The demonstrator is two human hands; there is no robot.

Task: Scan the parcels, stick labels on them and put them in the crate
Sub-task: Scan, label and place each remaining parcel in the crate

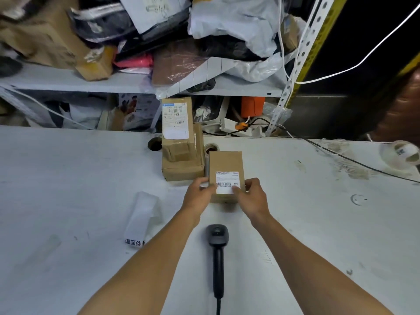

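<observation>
A small brown cardboard parcel [225, 162] lies on the white table [68, 178] in front of me, with a white barcode label [226, 181] on its top. My left hand [200, 194] holds the parcel's near left edge, thumb on the label's lower left corner. My right hand [251, 196] grips the near right edge, thumb pressing the label's lower right corner. A black handheld scanner [217, 237] lies on the table between my forearms. A bigger brown parcel [181, 142] with its own label stands just behind and to the left.
A strip of label backing [142, 217] with printed characters lies left of my left arm. A tape roll [403, 153] sits at the far right. A black cable [363, 164] crosses the table's right side. Shelves [68, 83] behind hold several bags and boxes.
</observation>
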